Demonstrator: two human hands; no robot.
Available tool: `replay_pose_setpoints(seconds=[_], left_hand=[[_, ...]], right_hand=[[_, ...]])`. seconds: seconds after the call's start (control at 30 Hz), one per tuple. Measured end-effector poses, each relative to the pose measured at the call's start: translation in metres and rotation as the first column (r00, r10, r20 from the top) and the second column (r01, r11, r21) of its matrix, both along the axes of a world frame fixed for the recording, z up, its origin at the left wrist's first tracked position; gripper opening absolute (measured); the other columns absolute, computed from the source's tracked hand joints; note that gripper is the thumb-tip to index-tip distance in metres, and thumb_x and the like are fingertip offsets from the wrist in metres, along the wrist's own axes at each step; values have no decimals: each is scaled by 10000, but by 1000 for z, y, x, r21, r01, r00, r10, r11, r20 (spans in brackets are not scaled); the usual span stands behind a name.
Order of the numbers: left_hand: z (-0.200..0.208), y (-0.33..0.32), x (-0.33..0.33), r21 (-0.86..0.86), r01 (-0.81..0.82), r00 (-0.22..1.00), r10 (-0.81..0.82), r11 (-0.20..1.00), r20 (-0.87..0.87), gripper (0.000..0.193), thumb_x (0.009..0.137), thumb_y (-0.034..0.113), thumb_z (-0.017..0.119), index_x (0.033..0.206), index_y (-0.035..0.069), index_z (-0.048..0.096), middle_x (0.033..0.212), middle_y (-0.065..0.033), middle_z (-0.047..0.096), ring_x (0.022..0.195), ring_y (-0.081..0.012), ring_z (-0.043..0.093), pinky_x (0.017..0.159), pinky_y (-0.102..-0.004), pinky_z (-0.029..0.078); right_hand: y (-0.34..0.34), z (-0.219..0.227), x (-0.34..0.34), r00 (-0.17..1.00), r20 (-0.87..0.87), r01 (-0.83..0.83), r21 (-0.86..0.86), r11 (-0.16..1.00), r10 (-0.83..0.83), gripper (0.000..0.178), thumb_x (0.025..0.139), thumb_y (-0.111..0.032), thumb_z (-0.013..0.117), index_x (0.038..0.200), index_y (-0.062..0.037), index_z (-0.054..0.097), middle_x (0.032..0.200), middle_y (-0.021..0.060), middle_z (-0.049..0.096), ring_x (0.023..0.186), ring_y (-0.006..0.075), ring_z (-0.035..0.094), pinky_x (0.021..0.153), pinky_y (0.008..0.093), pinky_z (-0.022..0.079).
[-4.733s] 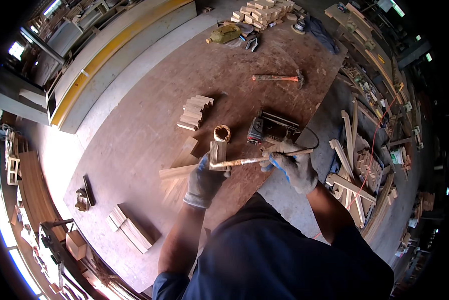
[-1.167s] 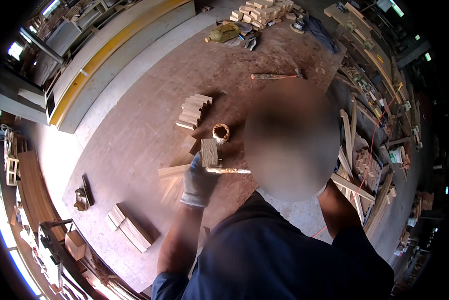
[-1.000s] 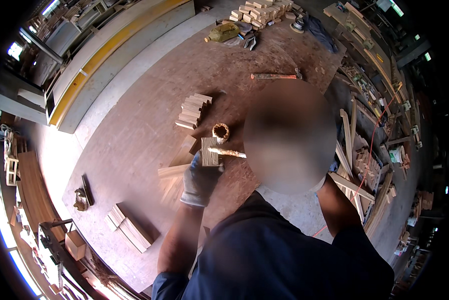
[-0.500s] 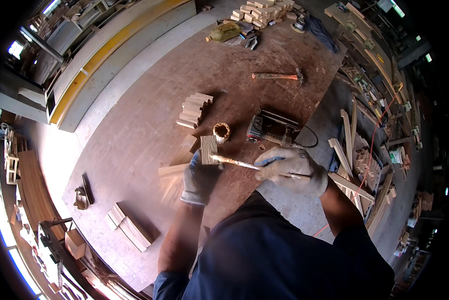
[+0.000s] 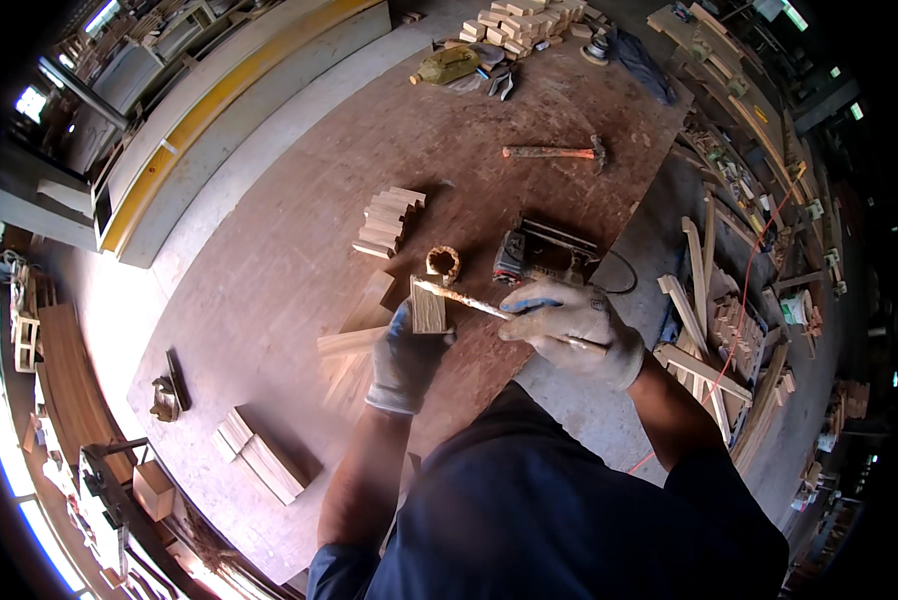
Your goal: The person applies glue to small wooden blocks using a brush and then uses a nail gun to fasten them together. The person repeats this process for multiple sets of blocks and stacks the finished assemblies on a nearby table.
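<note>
My gloved left hand grips a short wooden block and holds it up over the table. In my gloved right hand is a thin stick, smeared whitish along its front part. The stick's tip lies at the top end of the block, seemingly touching it. Just beyond the block stands a small round pot with a tan, crusted rim; its contents are too dark to make out. Several loose wooden pieces lie beside and partly behind my left hand.
On the brown table are a row of wooden blocks, a corded power tool, a hammer and more strips at the near left. Stacked blocks stand at the far end. Offcuts lie right of the table.
The stick's tip has moved up and left to the block's top end, with my right hand shifting slightly. The block has turned a little and moved slightly right.
</note>
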State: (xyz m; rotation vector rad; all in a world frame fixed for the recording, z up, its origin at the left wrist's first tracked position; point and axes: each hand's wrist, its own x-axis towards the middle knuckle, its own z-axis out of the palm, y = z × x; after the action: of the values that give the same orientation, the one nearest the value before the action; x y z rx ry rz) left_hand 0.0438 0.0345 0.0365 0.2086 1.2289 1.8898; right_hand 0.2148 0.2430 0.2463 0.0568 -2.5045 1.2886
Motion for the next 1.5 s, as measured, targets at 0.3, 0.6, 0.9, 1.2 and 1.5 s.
replay_pose_setpoints(seconds=[0.3, 0.6, 0.9, 1.2, 1.5], left_hand=[[-17, 1, 0, -120, -89, 965, 56, 989, -255, 442, 948, 256, 757, 1334, 61, 665, 1125, -129, 786, 1012, -300, 766, 862, -415, 621], [31, -44, -11, 80, -105, 971, 84, 991, 224, 553, 1073, 426, 631, 1430, 6, 592, 1241, -148, 726, 1041, -271, 709, 828, -401, 596], [69, -116, -3, -168, -151, 986, 137, 974, -94, 470, 1048, 250, 657, 1433, -18, 644, 1098, -69, 711, 926, -168, 678, 841, -339, 556], [60, -124, 21, -215, -160, 987, 156, 963, -34, 584, 1048, 183, 726, 1527, -81, 520, 1131, -105, 730, 909, -143, 657, 830, -300, 558], [63, -117, 7, -341, -72, 980, 2, 937, -200, 626, 983, 61, 777, 1541, -54, 516, 1093, -90, 727, 914, -130, 669, 817, -295, 588]], right_hand=[[-2, 1, 8, 980, -55, -199, -111, 974, 194, 236, 895, 57, 697, 1104, -8, 783, 1129, 168, 757, 1039, 273, 755, 867, 371, 636], [48, -66, -49, 900, 159, 433, -225, 873, -406, 154, 980, -97, 723, 1069, 21, 769, 1067, 123, 798, 933, 162, 752, 840, 328, 615], [40, -148, -133, 872, 249, 412, 96, 906, -423, 166, 951, -138, 638, 920, -71, 787, 946, 139, 796, 908, 281, 764, 832, 410, 579], [-3, -184, -89, 681, 623, 322, 219, 921, -386, 542, 861, -389, 915, 1182, 11, 741, 926, 119, 773, 827, 216, 710, 787, 400, 582], [-62, -275, -64, 926, 279, 193, 228, 954, -254, 601, 785, -242, 880, 1324, -75, 673, 1199, 190, 683, 1098, 400, 679, 961, 488, 563]])
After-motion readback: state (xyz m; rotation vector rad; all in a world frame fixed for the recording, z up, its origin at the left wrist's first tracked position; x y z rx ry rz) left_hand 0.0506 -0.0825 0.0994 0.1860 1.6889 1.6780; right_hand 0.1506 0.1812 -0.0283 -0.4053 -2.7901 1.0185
